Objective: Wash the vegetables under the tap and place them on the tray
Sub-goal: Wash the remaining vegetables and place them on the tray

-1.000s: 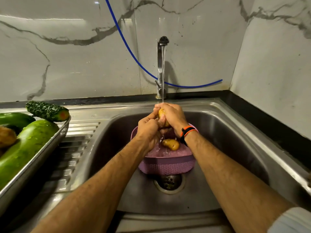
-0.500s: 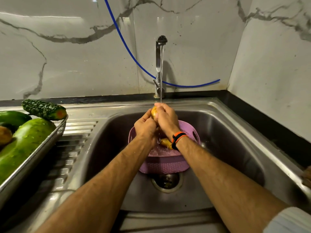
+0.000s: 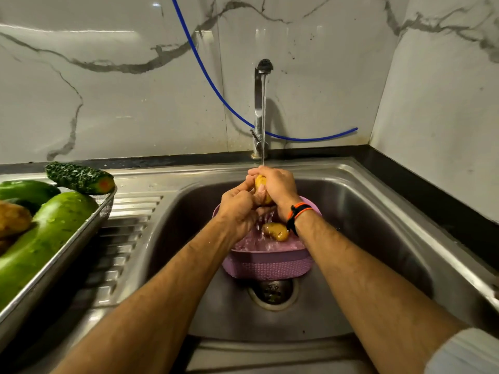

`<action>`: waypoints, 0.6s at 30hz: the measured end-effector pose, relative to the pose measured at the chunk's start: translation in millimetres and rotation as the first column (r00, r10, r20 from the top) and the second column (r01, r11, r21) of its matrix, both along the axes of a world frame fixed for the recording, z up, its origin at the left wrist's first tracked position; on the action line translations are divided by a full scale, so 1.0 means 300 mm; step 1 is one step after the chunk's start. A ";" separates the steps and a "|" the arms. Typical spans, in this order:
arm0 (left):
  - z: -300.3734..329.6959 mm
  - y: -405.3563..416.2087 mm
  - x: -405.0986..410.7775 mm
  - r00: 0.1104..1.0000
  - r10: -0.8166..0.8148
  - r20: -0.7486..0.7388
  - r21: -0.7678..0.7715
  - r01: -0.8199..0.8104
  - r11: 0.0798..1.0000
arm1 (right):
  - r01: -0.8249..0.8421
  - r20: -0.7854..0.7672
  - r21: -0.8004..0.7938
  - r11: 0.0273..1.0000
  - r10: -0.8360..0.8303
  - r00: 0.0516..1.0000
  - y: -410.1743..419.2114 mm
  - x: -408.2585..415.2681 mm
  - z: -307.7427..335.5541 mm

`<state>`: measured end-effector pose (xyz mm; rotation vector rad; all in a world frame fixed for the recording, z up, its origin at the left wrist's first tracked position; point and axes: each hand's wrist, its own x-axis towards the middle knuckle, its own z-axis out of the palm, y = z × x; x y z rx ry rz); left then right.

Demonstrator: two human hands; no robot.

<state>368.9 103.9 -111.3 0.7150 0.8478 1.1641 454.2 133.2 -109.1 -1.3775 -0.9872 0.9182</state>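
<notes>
At the centre of the frame both hands meet under the thin stream from the tap [image 3: 260, 109], clasped together around a small yellow potato [image 3: 260, 182]. The right hand [image 3: 278, 188] curls over it from the top and right, and the left hand [image 3: 237, 206] closes in from the lower left with its fingers wrapped beneath; only a narrow strip of the potato shows between them, so its full shape and how far each finger reaches cannot be made out. Water runs off the hands into a purple basket [image 3: 267, 263] standing in the sink [image 3: 378, 211] just below, where a second potato [image 3: 275, 231] lies in the splashing water, its right end tucked behind the right wrist and its black-and-orange wristband [image 3: 298, 214]. The basket's far rim is mostly hidden by the hands, and its near wall covers the upper edge of the drain [image 3: 272, 292]. At the left edge a metal tray [image 3: 67, 255] is cut off by the frame; on it lie a long pale green gourd [image 3: 40, 244], a bumpy dark bitter gourd [image 3: 79, 178] resting across the tray's far corner, a darker green vegetable [image 3: 25, 190] behind, and a brown item [image 3: 12, 218] only partly in view, too cropped to name. A blue hose [image 3: 216, 90] sags across the marble wall behind the tap.
</notes>
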 end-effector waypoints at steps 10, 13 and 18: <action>-0.018 0.040 -0.014 0.999 -0.041 -0.003 -0.029 0.041 0.999 | -0.109 -0.392 -0.071 0.991 0.073 0.917 0.015 0.050 -0.020; -0.026 0.053 -0.023 0.997 -0.069 0.018 -0.053 0.070 0.996 | -0.106 -0.460 -0.056 0.993 0.069 0.885 0.014 0.055 -0.026; -0.030 0.049 -0.025 0.996 -0.094 0.002 -0.006 0.094 0.996 | -0.118 -0.439 -0.058 0.991 0.081 0.895 0.011 0.068 -0.030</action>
